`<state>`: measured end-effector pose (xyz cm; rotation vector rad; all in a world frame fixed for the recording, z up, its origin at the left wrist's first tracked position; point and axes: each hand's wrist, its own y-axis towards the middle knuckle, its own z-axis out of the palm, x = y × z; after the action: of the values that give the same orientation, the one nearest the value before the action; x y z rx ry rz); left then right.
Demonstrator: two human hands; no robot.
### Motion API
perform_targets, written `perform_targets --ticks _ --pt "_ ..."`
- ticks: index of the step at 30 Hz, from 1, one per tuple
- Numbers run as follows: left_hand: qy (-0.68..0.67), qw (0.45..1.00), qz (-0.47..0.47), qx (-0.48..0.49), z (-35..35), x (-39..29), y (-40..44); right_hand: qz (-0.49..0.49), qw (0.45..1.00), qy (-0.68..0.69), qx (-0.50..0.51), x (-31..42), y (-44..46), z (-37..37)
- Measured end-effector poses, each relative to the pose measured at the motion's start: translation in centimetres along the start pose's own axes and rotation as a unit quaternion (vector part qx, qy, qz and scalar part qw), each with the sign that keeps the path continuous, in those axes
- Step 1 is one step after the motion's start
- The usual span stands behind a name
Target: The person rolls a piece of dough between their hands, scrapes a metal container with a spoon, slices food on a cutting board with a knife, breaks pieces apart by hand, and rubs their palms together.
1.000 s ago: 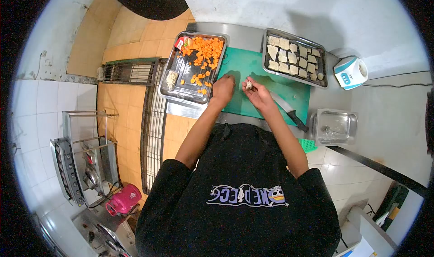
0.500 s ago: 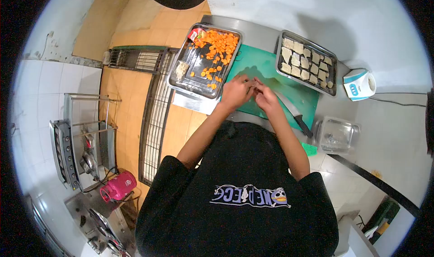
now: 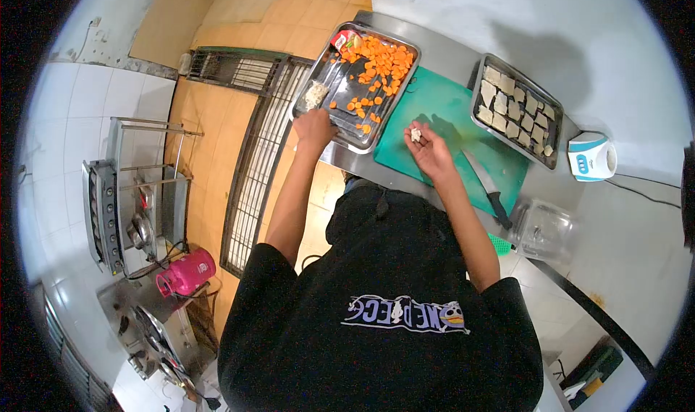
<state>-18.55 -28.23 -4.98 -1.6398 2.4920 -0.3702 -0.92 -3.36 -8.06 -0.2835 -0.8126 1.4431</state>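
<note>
My left hand [image 3: 313, 129] is at the near left corner of the metal tray [image 3: 346, 141], just below a small pile of pale shredded food [image 3: 316, 93]. Its fingers look curled, and what they hold, if anything, is hidden. Orange carrot slices [image 3: 384, 64] and a red packet [image 3: 346, 40] lie in the same tray. Palm up above the green cutting board [image 3: 449, 97], my right hand [image 3: 433, 153] cups a small pale lump of food [image 3: 415, 134] in its bent fingers. A black-handled knife [image 3: 486, 187] rests on the board to its right.
A second metal tray [image 3: 554, 158] with flat pale squares [image 3: 514, 110] stands at the back right. Beside it are a white-and-blue appliance [image 3: 591, 157] with a cord and a clear plastic container [image 3: 548, 231]. A pink gas cylinder [image 3: 186, 272] stands at far left.
My hands were together over the cutting board and are now apart. The left has moved left to the carrot tray; the right has turned palm up. The view has shifted slightly.
</note>
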Motion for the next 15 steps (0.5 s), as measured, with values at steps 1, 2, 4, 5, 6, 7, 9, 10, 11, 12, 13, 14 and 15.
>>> perform_targets --ticks 1,2,4,5,6,7,9,10,11,12,13,14,15 --pt "0.013 1.0 -0.006 -0.013 0.1 -0.2 0.2 0.0 1.0 0.0 0.0 0.0 -0.2 0.2" --pt "0.026 0.999 -0.01 -0.026 0.1 -0.5 0.4 -0.006 1.0 -0.007 -0.009 0.2 -0.3 0.4" --pt "0.024 0.999 -0.021 -0.005 0.0 -0.8 1.0 -0.016 1.0 -0.012 -0.019 0.5 -0.6 0.2" --pt "0.022 0.999 -0.035 0.016 -0.1 -0.9 1.3 -0.014 1.0 -0.009 -0.013 0.8 -0.5 0.0" --pt "0.024 0.999 -0.033 0.015 -0.1 -1.0 1.5 -0.011 1.0 -0.005 -0.006 1.0 -0.4 -0.2" --pt "0.03 0.999 -0.026 0.011 -0.1 -1.0 1.7 -0.012 1.0 -0.002 -0.005 1.2 -0.3 -0.4" --pt "0.041 0.999 -0.015 0.003 -0.1 -0.8 2.1 -0.027 0.999 -0.007 0.016 1.5 -0.2 -0.8" --pt "0.01 0.999 -0.041 0.018 -1.0 -0.9 2.1 -0.031 0.999 -0.002 0.016 1.7 -0.4 -0.7" --pt "-0.021 0.997 -0.066 0.033 -1.7 -1.2 2.1 -0.035 0.999 -0.008 0.017 2.0 -0.7 -0.7" --pt "-0.018 0.997 -0.061 0.032 -2.4 -1.5 2.1 -0.039 0.999 -0.014 0.018 2.1 -0.9 -0.6" --pt "-0.152 0.986 0.051 0.043 -3.2 -1.9 1.7 -0.041 0.999 -0.01 0.017 2.2 -0.9 -0.6" --pt "-0.283 0.945 0.158 0.054 -3.3 -2.1 1.2 -0.032 0.999 -0.007 0.023 2.1 -0.9 -0.7" --pt "-0.401 0.893 0.203 0.028 -2.8 -3.8 0.6 -0.022 0.999 -0.006 0.031 2.0 -0.9 -0.6"
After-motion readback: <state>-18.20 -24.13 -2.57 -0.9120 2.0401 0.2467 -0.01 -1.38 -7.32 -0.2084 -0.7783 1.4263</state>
